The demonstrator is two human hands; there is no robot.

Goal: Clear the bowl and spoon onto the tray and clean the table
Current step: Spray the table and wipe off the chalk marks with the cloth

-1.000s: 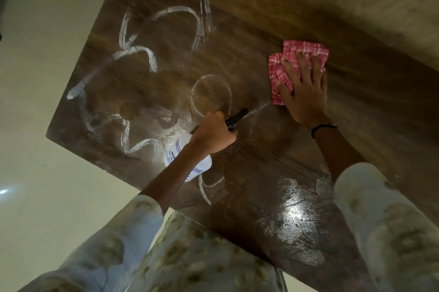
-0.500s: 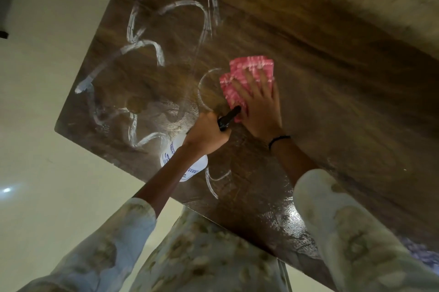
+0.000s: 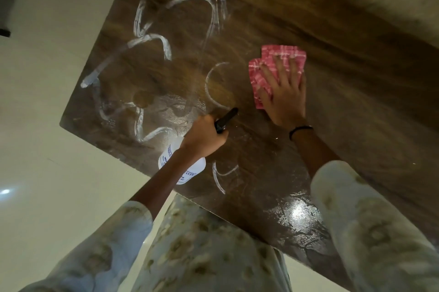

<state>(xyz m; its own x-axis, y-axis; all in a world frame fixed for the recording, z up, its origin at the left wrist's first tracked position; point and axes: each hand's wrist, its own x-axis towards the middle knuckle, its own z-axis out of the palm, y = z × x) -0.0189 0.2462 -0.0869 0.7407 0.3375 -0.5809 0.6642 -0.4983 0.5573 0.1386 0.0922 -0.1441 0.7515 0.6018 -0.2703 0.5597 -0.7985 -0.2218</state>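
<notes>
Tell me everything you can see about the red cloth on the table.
The cloth is red or pink with a white checked pattern, and it looks like soft woven fabric. It is folded into layers, so two stepped edges show at its far side. It lies flat on the dark wooden table, to the right of a white ring mark. The right hand presses on it with spread fingers, palm down, and covers its near part. Nothing else touches it.

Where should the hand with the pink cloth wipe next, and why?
Probably to the left. The right hand presses the pink cloth flat on the table, and white streaks and a white ring lie just left of it. The left hand holds the spray bottle close by.
</notes>
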